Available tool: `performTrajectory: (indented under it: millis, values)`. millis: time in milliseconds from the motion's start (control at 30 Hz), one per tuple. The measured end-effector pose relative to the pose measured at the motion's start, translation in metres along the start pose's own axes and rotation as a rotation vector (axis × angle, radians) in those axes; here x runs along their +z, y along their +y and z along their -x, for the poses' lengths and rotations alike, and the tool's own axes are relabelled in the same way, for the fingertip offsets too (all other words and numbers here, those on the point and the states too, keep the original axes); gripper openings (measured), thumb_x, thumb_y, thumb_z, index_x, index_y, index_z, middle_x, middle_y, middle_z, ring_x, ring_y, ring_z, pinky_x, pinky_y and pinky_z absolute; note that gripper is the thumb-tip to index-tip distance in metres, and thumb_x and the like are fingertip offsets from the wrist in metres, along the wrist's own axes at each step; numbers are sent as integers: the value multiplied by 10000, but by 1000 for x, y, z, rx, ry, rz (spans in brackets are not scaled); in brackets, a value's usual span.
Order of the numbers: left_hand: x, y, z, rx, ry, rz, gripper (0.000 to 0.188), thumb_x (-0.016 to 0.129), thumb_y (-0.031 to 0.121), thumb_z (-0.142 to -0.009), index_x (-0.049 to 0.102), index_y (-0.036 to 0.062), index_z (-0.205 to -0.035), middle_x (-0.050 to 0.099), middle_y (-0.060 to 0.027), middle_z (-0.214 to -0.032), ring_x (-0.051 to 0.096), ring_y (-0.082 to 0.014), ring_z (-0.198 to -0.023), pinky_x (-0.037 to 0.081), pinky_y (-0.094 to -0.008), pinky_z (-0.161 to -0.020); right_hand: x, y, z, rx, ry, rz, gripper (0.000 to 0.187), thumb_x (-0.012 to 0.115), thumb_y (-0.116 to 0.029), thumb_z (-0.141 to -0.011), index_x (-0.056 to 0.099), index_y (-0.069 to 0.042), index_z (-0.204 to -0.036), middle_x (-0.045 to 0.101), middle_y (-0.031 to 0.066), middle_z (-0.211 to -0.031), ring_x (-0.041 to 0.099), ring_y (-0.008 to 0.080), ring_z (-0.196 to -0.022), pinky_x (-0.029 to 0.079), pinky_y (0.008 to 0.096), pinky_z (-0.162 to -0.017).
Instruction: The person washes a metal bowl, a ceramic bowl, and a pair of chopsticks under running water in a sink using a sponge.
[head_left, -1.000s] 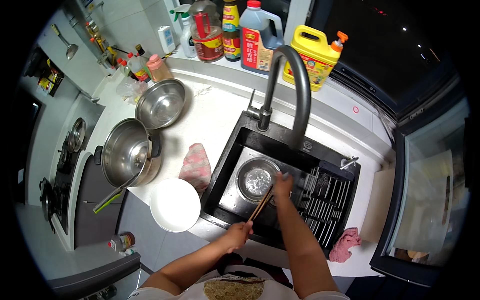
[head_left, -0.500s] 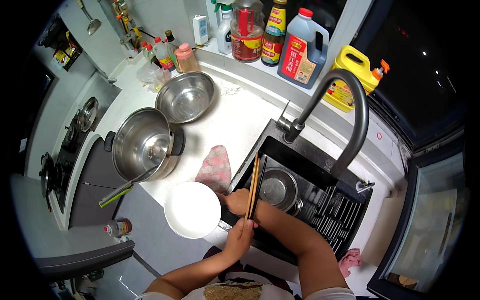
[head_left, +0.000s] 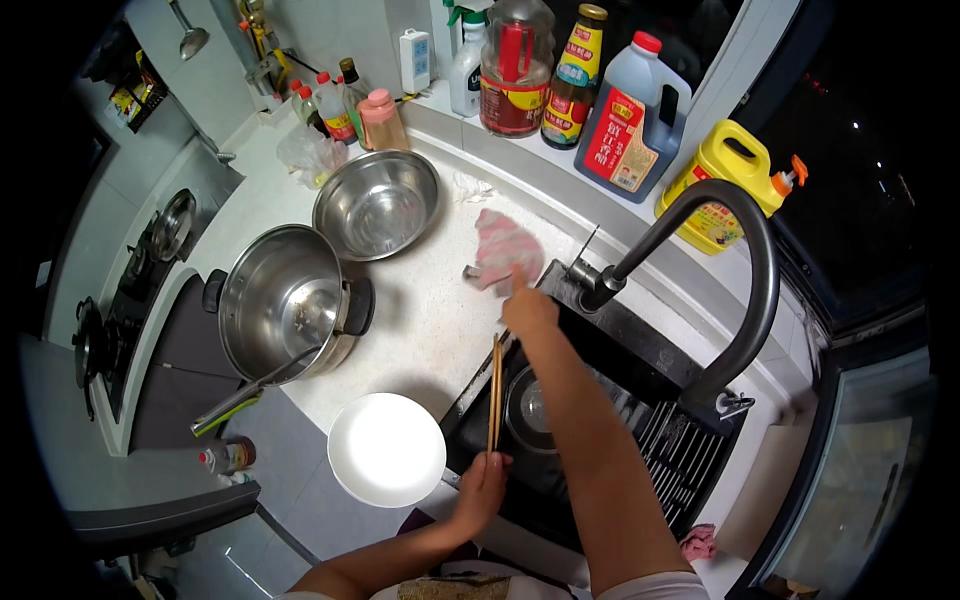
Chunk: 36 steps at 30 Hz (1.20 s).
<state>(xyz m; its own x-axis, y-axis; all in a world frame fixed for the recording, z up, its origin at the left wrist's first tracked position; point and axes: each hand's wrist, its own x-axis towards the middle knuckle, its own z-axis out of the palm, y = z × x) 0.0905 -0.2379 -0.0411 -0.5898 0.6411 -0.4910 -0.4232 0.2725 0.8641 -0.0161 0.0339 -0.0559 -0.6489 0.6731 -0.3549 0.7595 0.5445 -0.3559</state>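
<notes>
My left hand (head_left: 483, 490) is closed around a pair of wooden chopsticks (head_left: 495, 390) that point away over the left edge of the sink. Beside that hand is a white bowl (head_left: 387, 450), overlapping the near edge of the counter. A short pale piece shows between bowl and hand; what it belongs to I cannot tell. My right arm reaches across the sink, and my right hand (head_left: 530, 310) grips a pink-and-white cloth (head_left: 507, 250) on the counter near the faucet base. Its fingertips are partly hidden. Under the forearm, a metal bowl (head_left: 528, 408) sits in the black sink (head_left: 590, 335).
A steel pot (head_left: 285, 290) with a utensil leaning in it and a steel basin (head_left: 377, 205) stand on the left counter. The dark faucet (head_left: 760, 270) arches over the sink. Several bottles, including a dark jug (head_left: 632, 120) and a yellow jug (head_left: 715, 185), line the sill.
My right hand has moved away and to the right, carrying the cloth from beside the white bowl toward the faucet. My left hand still holds the chopsticks, now more upright. The view has shifted slightly.
</notes>
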Motion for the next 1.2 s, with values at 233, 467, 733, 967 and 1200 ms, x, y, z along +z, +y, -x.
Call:
performTrajectory:
  millis: [233, 467, 733, 967, 1200]
  values:
    - [31, -1, -66, 0, 245, 222, 120, 559, 165, -873, 490, 83, -928, 444, 28, -587, 413, -64, -426, 346, -200, -384, 12, 49, 63, 75, 209, -398, 638, 552, -260, -783, 292, -112, -1346, 598, 263, -943, 577, 425, -878, 461, 445, -775]
    - [33, 4, -112, -261, 282, 694, 92, 597, 89, -810, 514, 86, -850, 530, -11, -671, 492, -106, -493, 431, -238, -453, 77, 122, 143, 91, 237, -585, 579, 605, -282, -764, 430, -19, -1249, 533, 255, -1140, 544, 379, -1025, 431, 382, -864]
    - [31, -7, -121, -219, 358, 914, 80, 587, 155, -830, 560, 80, -827, 567, -23, -746, 528, -139, -645, 449, -249, -603, 148, 188, 157, 287, 191, -649, 461, 586, -233, -798, 460, 18, -1163, 571, 232, -1059, 571, 366, -956, 446, 408, -798]
    - [27, -66, -96, -305, 430, 657, 197, 544, 158, -618, 513, 140, -812, 488, -16, -904, 398, -206, -970, 216, -445, -942, 176, 160, 155, -15, -156, -215, 484, 469, -161, -854, 351, -32, -1306, 560, 221, -1110, 549, 383, -993, 423, 441, -872]
    - [53, -99, -99, -682, 434, 392, 103, 534, 119, -766, 554, 70, -854, 488, -74, -842, 466, -230, -767, 399, -421, -654, 241, 184, 187, -312, -19, 333, 197, 509, -154, -750, 627, -39, -858, 638, 118, -866, 615, 246, -849, 476, 441, -762]
